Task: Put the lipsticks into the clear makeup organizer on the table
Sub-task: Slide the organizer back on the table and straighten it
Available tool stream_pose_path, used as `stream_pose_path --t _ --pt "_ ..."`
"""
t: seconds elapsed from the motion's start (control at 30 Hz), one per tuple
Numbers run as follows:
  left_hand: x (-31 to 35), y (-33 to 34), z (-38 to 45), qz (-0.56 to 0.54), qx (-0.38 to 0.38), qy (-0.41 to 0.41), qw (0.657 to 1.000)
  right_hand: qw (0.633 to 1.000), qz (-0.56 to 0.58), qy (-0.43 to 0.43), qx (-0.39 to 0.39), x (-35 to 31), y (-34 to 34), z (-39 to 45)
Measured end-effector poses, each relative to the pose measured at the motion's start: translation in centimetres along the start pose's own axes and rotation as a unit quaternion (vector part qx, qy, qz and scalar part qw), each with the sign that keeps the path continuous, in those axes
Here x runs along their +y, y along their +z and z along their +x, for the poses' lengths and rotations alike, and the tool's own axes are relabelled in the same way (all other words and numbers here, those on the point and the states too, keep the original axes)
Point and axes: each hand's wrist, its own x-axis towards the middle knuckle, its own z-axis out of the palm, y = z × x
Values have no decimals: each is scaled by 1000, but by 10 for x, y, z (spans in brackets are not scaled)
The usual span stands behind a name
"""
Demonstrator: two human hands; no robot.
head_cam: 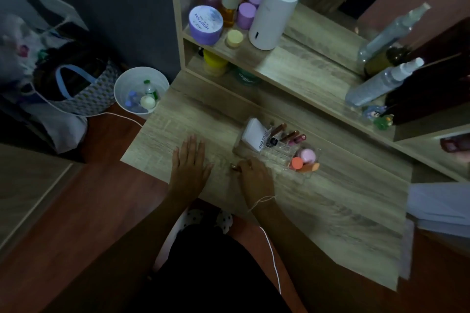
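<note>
Right hand (254, 175): fingers curled around small lipstick (233, 166) on table (330, 211), just left of clear organizer (277, 154).
Left hand (189, 160): flat, open, empty.
Organizer: several tubes upright in rear slots.
Advice: lift lipstick, tip upright, lower into free front slot.

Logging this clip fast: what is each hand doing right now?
Left hand: open, flat on the table, empty.
Right hand: fingers curled around a small item; cannot tell what.
</note>
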Motion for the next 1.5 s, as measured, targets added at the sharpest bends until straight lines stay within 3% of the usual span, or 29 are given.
stream_pose_path --t 0.1,0.2,0.3,0.4,0.57,0.97,1.5 --pt "3 1 0 2 2 -3 1000 998 44 48 -13 11 1 -15" --pt "13 3 -1 -3 1 24 1000 984 153 87 29 29 -5 -27" --pt "33 5 -5 -3 10 123 992 959 247 135 43 43 -16 -37" --pt "59 5 -4 -11 27 223 974 947 260 170 77 55 -26 -40" --pt "88 6 -1 -3 39 305 951 937 275 187 108 72 -43 -28" --pt "100 4 11 -6 8 296 955 937 256 184 149 77 -52 1" --pt "98 10 11 -40 -18 286 957 915 271 274 117 68 -49 33"
